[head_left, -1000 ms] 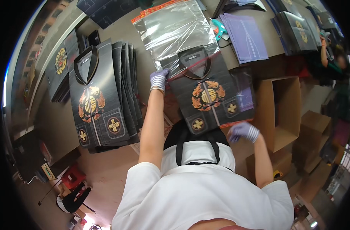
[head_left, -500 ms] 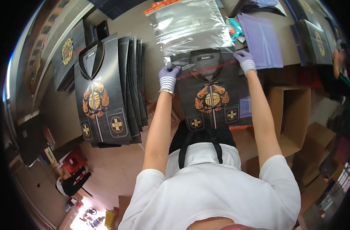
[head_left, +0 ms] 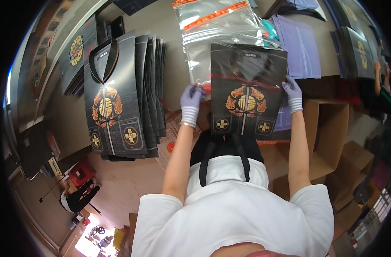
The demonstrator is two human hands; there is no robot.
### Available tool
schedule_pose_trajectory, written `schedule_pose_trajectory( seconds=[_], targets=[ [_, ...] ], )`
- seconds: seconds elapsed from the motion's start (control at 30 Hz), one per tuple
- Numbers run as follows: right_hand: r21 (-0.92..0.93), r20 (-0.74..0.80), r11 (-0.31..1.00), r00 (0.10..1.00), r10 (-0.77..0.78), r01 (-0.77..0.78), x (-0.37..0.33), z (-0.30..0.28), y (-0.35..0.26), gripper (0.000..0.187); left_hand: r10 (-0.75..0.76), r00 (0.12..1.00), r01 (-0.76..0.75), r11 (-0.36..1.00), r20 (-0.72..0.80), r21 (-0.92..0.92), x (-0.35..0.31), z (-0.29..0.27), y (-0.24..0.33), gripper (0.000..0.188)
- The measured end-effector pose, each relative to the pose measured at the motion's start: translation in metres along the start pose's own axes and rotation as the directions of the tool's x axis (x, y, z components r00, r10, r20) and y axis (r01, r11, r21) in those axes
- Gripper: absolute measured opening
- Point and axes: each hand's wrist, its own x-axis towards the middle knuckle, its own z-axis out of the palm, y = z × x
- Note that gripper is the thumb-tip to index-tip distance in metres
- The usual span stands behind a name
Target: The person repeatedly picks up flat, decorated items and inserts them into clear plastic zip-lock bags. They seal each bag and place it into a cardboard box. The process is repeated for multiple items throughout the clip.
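A black shirt-shaped piece (head_left: 234,92) with a collar, an orange and gold round emblem and two pocket emblems is before me, with clear film and a thin red strip across its upper part. My left hand (head_left: 192,99), in a lilac glove with a striped cuff, is closed at its left side beside a bit of red edging, seemingly pinching the film. On the right side, my gloved right hand (head_left: 292,92) pinches the edge near the strip's end. Beyond lie clear plastic bags (head_left: 199,43) with red-orange printed bands.
A leaning stack of similar black shirt pieces (head_left: 118,128) stands to the left. Lilac folded pieces (head_left: 299,51) and a teal tool (head_left: 270,32) are at the far right of the table. Open cardboard boxes (head_left: 332,137) stand right. Other people are partly visible at both sides.
The black shirt piece has shifted right and slightly away from me, more upright. My hands have moved down along its sides, the right one outward. More of the bags behind now shows.
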Motion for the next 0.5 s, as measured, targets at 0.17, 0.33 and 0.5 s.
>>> schedule_pose_trajectory(
  seconds=[0.17, 0.33, 0.5],
  targets=[
    [0.16, 0.046, 0.987, 0.999, -0.008, 0.001, 0.01, 0.022, -0.015, 0.044, 0.258, 0.963, -0.234, 0.941, -0.072, 0.243, 0.074, 0.023, 0.032, 0.022],
    [0.266, 0.09, 0.962, 0.995, 0.036, -0.059, -0.003, 0.036, -0.027, 0.046, 0.3, 0.95, -0.234, 0.863, -0.082, 0.448, 0.087, 0.045, 0.043, 0.021],
    [0.085, -0.016, 0.996, 1.0, -0.023, 0.025, 0.006, 0.036, -0.019, 0.041, -0.004, 0.996, -0.016, 0.975, 0.087, 0.221, 0.071, 0.02, 0.009, 0.023]
  ],
)
